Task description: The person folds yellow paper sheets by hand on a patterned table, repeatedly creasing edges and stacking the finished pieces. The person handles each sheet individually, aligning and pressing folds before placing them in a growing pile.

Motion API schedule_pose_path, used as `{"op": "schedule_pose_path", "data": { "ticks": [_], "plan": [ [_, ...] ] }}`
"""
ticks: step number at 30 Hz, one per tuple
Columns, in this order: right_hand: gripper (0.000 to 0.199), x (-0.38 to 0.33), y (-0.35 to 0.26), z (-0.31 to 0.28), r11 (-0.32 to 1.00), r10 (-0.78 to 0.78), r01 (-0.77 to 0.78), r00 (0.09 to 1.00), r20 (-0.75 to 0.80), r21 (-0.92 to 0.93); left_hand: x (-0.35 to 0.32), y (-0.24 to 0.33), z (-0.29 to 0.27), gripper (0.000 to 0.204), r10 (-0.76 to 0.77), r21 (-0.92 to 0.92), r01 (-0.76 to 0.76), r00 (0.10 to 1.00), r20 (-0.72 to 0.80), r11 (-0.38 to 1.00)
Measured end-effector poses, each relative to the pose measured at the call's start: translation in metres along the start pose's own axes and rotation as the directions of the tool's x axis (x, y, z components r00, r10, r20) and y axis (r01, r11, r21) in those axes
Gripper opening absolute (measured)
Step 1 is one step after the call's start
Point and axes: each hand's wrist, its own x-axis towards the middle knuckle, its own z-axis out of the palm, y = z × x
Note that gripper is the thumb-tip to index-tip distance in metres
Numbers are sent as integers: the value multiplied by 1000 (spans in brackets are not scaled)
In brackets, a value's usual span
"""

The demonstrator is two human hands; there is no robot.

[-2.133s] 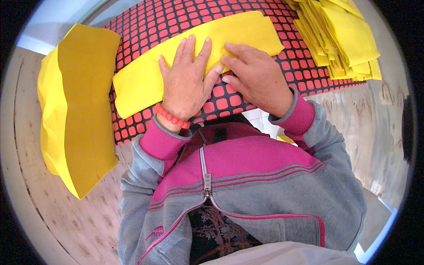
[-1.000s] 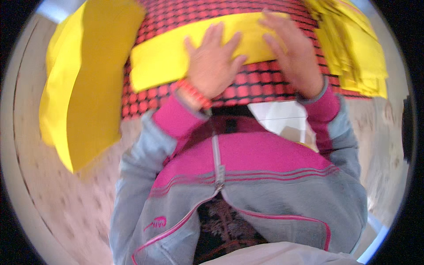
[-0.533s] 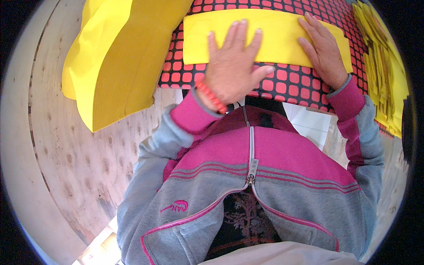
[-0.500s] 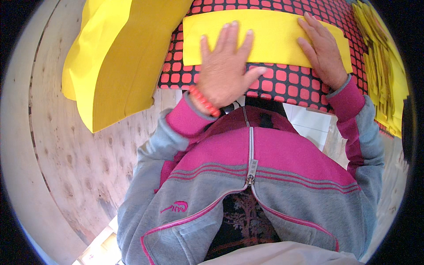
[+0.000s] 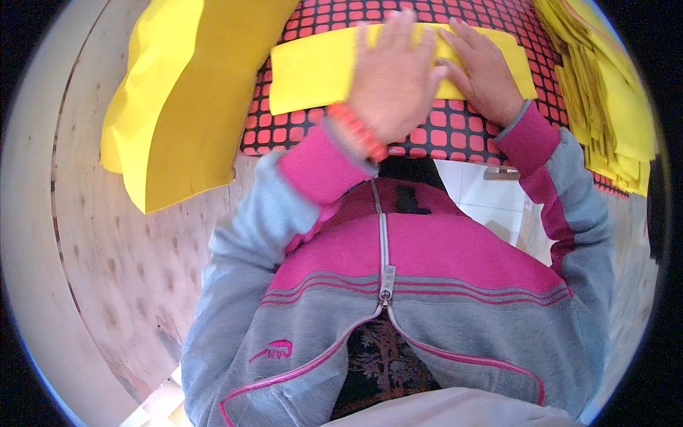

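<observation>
A flat rectangular yellow sheet (image 5: 313, 71), maybe cloth or paper, lies crosswise on the red-and-black checked table cover (image 5: 455, 132). Over the middle of this sheet is my left hand (image 5: 391, 82), slightly blurred, with fingers stretched out and a red beaded bracelet at the wrist. Whether its palm touches the sheet I cannot tell. My right hand (image 5: 485, 75) rests on the sheet's right part, fingers extended and palm down. The fingertips of my right hand come close to my left hand. Neither hand grips anything.
At the left, a large stack of yellow sheets (image 5: 192, 107) with a wavy edge stands against the cover. Another pile of yellow pieces (image 5: 605, 99) lies at the right. The table's front edge runs just before my body. Pale wooden boarding (image 5: 135, 263) is at the left.
My left hand has slid right across the yellow sheet, closer to my right hand. My right hand stays on the sheet. The whole view has shifted slightly.
</observation>
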Motion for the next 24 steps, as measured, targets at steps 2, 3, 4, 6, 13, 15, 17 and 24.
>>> {"op": "schedule_pose_path", "data": {
  "ticks": [2,3,4,6,13,15,17,24],
  "plan": [
    [53,1,0,1,1000,2,-1,1000,20,-7,13,5,26,56,-64,8,63,992,106,998],
    [50,1,0,2,1000,2,-2,1000,20,2,16,2,35,55,-82,-7,83,992,100,997],
    [49,1,1,4,999,-28,28,1000,0,18,13,-2,40,55,-120,-7,123,977,178,992],
    [47,0,5,6,1000,-21,21,1000,-6,20,3,-14,42,62,-159,56,154,983,90,986],
    [39,9,-6,2,998,48,-45,998,48,-54,-28,-47,15,79,-319,216,277,927,196,936],
    [35,20,-28,0,966,-205,179,971,-126,-188,-28,-50,13,79,-329,222,281,919,219,934],
    [33,38,-67,10,988,-63,97,963,-262,118,-28,-51,13,79,-323,234,268,915,242,935],
    [39,43,-56,24,995,-97,98,991,-88,-3,-35,-63,6,79,-351,287,276,900,259,917]
  ]
}}
